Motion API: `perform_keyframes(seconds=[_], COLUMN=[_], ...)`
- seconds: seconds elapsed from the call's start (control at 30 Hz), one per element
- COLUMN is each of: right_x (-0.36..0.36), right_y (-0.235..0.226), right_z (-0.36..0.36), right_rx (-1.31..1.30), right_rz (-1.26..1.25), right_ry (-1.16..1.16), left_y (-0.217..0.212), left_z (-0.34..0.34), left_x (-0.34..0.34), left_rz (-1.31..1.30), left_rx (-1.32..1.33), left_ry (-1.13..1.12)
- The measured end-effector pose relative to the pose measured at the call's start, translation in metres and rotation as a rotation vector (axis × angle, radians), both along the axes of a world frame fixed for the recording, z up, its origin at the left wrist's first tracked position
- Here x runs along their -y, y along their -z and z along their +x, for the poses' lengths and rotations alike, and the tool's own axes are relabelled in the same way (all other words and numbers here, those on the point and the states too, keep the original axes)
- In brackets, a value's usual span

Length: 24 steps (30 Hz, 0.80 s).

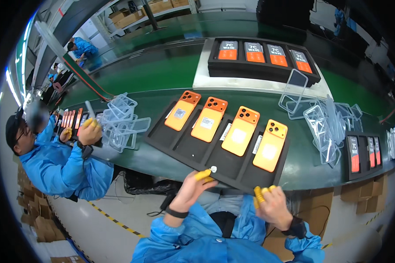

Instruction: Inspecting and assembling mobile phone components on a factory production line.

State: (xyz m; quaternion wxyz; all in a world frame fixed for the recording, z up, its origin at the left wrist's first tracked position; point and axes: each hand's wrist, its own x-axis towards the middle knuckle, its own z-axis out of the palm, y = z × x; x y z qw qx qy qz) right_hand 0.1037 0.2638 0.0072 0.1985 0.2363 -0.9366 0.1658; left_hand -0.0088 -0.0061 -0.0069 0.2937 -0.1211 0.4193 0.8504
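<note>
Left hand [190, 190] touches 1 small white piece [213, 168], its kind unclear.

Bold two-line white lettering stands on four boxes [254, 52] toward one o'clock; boxes [353, 154] toward three o'clock bear matching print. On the phones [216, 107] at centre, white labels [207, 123] carry print too small to read.

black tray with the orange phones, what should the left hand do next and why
Probably have the left hand take the small white piece away from the black tray: it shows right at the yellow-covered fingertips, by the tray's near edge, below the four orange phones. Whether it is already pinched, I can't tell.
</note>
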Motion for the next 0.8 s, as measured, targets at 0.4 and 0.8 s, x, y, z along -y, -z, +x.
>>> perform_keyframes(seconds=[0.4, 0.8], right_x=[-0.06, -0.125], right_y=[-0.033, -0.042], right_z=[-0.04, -0.263], right_rx=[0.091, -0.13], right_rz=[0.139, -0.005], right_ry=[0.244, 1.114], left_y=[-0.019, -0.027], left_z=[-0.002, -0.002], left_x=[0.016, 0.007], left_rz=[-0.59, -0.164], left_rx=[-0.559, -0.814], left_ry=[0.381, 0.253])
